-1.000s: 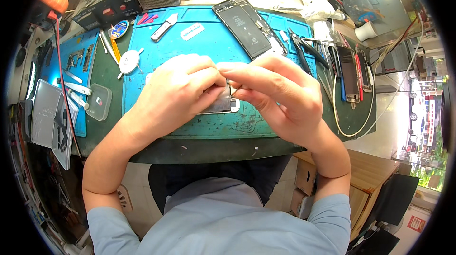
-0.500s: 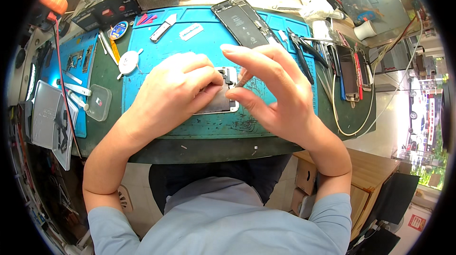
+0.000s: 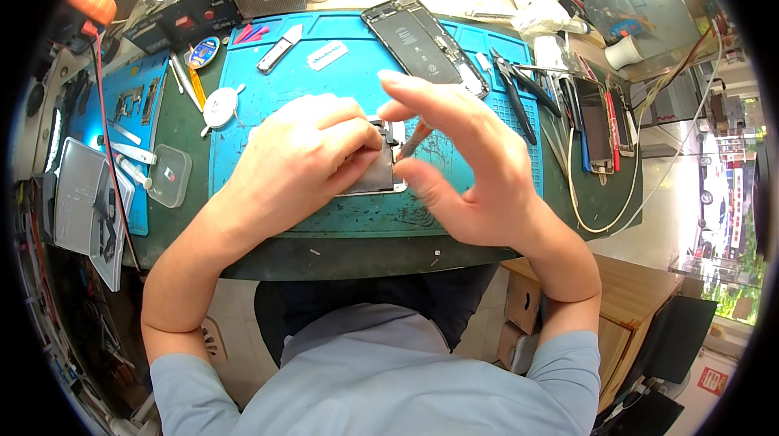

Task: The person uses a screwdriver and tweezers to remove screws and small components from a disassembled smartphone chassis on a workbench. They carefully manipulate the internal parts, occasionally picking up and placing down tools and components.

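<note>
On the blue mat (image 3: 357, 221), near its middle and toward its front edge, lies the phone panel (image 3: 380, 174), and the left hand (image 3: 296, 148) covers a large part of it. The left fingers are bent together with their tips at the panel, but I cannot tell if they grip some piece or only press. The right hand (image 3: 479, 168) is above the mat, just beside the panel's right end; its thumb and first finger stand well apart, and a small thin tool (image 3: 417, 138) leans between them. Whether the other fingers hold this tool, I cannot tell. In my judgement, the step in hand is fine work at the panel's right end, and the next move calls for a firm left hand and for the tool to be guided steadily. About the edges: an opened phone (image 3: 422, 42) lies on the far part of the mat, the pliers (image 3: 516, 107) lie at its right edge, and a round white reel (image 3: 220, 107) at its left edge. The near part of the mat, before the worktop (image 3: 365, 256) shows its dark front strip, seems to give the easiest room for moving; toward the far right, the right hand could knock the phone or pliers.
</note>
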`<state>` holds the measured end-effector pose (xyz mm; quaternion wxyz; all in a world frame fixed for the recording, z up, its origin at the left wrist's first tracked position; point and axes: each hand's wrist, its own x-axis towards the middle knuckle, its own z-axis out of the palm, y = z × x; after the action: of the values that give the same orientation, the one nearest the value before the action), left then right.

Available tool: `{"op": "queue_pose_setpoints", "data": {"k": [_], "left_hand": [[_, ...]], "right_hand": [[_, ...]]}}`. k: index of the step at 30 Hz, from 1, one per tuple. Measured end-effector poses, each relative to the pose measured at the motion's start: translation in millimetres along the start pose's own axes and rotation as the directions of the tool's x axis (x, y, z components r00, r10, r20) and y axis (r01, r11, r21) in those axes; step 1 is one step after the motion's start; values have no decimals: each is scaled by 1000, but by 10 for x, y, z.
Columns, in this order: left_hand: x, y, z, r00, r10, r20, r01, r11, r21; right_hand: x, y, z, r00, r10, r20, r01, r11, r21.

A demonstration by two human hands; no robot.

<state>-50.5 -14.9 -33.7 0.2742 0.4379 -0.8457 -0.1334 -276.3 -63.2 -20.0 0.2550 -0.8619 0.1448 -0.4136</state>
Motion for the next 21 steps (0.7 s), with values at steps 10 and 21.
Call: {"op": "queue_pose_setpoints", "data": {"k": [10, 21], "left_hand": [[-13, 20, 14, 999, 29, -29, -29, 1000, 0], [11, 29, 31, 999, 30, -38, -31, 999, -26]], "right_hand": [[10, -67, -95, 999, 53, 12, -53, 997, 64], [-31, -9, -6, 985, 109, -136, -84, 981, 175]]}}
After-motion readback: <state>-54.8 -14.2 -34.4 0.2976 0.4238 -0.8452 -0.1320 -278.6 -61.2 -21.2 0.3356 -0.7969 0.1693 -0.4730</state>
